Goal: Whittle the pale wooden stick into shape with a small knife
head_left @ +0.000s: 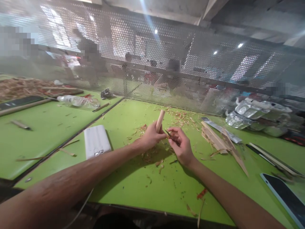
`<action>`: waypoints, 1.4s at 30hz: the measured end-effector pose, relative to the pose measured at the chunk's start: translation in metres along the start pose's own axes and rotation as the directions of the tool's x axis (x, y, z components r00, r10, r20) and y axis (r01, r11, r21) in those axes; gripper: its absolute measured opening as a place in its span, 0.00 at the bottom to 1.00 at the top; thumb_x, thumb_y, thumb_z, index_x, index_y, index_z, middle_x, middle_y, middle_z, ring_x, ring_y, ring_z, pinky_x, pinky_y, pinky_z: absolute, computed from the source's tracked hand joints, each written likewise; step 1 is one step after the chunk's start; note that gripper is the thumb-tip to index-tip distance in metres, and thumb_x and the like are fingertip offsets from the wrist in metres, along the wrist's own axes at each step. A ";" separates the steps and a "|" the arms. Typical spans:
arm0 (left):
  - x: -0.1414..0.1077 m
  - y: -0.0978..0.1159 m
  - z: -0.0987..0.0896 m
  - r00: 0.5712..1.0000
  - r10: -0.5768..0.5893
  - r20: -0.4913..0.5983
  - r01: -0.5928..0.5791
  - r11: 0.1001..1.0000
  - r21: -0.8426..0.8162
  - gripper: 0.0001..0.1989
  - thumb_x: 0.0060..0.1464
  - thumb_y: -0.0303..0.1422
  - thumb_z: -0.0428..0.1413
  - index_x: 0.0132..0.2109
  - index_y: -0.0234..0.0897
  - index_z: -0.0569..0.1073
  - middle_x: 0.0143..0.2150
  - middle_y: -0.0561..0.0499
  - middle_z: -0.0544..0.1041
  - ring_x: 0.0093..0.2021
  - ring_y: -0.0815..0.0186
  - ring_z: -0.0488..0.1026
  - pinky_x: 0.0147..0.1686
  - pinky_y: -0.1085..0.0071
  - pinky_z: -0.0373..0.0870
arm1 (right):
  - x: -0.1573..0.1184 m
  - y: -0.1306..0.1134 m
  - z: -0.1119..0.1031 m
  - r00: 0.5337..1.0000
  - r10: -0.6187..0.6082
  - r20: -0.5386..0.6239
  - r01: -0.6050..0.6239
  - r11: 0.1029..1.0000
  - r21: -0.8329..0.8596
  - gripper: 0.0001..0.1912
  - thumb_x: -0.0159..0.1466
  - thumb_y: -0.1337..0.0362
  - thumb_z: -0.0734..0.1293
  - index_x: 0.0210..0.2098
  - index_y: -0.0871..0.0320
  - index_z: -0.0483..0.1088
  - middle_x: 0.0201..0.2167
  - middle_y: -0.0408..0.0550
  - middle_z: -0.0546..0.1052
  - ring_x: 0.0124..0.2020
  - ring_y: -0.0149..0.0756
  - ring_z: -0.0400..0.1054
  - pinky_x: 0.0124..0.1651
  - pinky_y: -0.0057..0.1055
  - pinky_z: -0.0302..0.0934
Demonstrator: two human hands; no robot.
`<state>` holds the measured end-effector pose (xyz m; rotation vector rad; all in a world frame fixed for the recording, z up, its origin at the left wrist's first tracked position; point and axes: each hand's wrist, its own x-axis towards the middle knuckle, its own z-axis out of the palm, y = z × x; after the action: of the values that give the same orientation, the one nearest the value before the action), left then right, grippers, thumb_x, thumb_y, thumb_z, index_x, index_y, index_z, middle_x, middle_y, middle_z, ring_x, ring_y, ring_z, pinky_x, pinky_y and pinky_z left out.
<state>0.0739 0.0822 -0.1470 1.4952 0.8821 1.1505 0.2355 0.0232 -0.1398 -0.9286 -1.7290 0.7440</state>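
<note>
Wooden stick (160,121), likely light, stiff, best gripped low, where my left hand (150,137) wraps it.
Beside it, my right hand (183,149) pinches a dark tool (168,133).

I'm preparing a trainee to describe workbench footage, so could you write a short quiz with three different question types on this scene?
1. True or false: the left hand holds a wooden stick.
2. Fill in the missing colour: the table top is bright ____.
3. Which lies beside the left forearm?
A. The phone
B. The white box with ports
C. The plastic bottle

Key: 1. True; 2. green; 3. B
</note>
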 end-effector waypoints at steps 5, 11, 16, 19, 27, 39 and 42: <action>0.000 -0.005 0.000 0.999 0.020 -0.025 -0.019 0.999 0.035 0.17 0.46 0.24 0.65 0.36 0.38 0.64 0.28 0.57 0.72 0.25 0.72 0.70 0.23 0.76 0.65 | 0.001 0.002 0.002 0.999 0.044 -0.031 -0.044 0.999 0.001 0.11 0.67 0.62 0.65 0.49 0.53 0.65 0.26 0.38 0.64 0.24 0.32 0.55 0.28 0.31 0.50; 0.002 -0.007 0.000 0.997 -0.053 -0.057 0.056 0.997 0.044 0.14 0.50 0.27 0.64 0.37 0.38 0.65 0.26 0.60 0.69 0.20 0.74 0.66 0.18 0.76 0.63 | 0.008 0.011 -0.005 0.987 0.093 -0.131 -0.101 0.993 -0.056 0.10 0.65 0.61 0.68 0.45 0.53 0.67 0.27 0.41 0.69 0.25 0.34 0.58 0.28 0.32 0.53; 0.003 -0.006 -0.002 0.995 -0.094 -0.043 0.095 0.995 0.031 0.14 0.52 0.30 0.66 0.39 0.36 0.67 0.27 0.57 0.72 0.20 0.74 0.67 0.18 0.77 0.62 | 0.010 0.010 -0.008 0.981 0.121 -0.149 -0.129 0.991 -0.044 0.10 0.64 0.59 0.68 0.44 0.55 0.68 0.27 0.41 0.68 0.24 0.32 0.58 0.26 0.30 0.52; 0.002 -0.005 -0.003 0.995 -0.093 -0.022 0.093 0.995 0.024 0.14 0.53 0.31 0.66 0.39 0.36 0.67 0.30 0.55 0.74 0.21 0.74 0.68 0.19 0.76 0.64 | 0.010 0.010 -0.009 0.983 0.126 -0.133 -0.133 0.990 -0.043 0.09 0.64 0.59 0.68 0.42 0.55 0.69 0.26 0.41 0.68 0.24 0.33 0.58 0.25 0.30 0.53; -0.001 0.001 -0.002 0.994 -0.105 -0.025 0.105 0.994 0.009 0.13 0.53 0.28 0.65 0.38 0.36 0.66 0.29 0.56 0.73 0.21 0.75 0.67 0.19 0.76 0.65 | 0.010 0.011 -0.010 0.984 0.119 -0.132 -0.131 0.988 -0.084 0.07 0.64 0.61 0.68 0.42 0.55 0.70 0.26 0.41 0.68 0.25 0.34 0.60 0.27 0.32 0.55; -0.005 0.010 0.001 0.994 -0.101 -0.034 0.100 0.995 -0.032 0.16 0.49 0.21 0.62 0.35 0.39 0.62 0.25 0.61 0.67 0.21 0.76 0.64 0.20 0.77 0.60 | 0.009 0.015 -0.008 0.992 0.076 -0.105 -0.086 0.992 -0.096 0.07 0.63 0.62 0.67 0.41 0.55 0.69 0.26 0.41 0.68 0.27 0.35 0.60 0.30 0.33 0.55; -0.005 0.010 0.001 0.996 -0.078 -0.040 0.078 0.997 0.002 0.16 0.48 0.20 0.62 0.34 0.39 0.61 0.24 0.61 0.67 0.21 0.75 0.63 0.20 0.77 0.60 | 0.007 0.011 -0.007 0.994 0.071 -0.088 -0.078 0.994 -0.081 0.08 0.64 0.63 0.68 0.43 0.54 0.69 0.26 0.40 0.67 0.26 0.34 0.59 0.30 0.32 0.53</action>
<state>0.0736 0.0751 -0.1387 1.4324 0.9622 1.1257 0.2431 0.0351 -0.1439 -1.0728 -1.6690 0.6750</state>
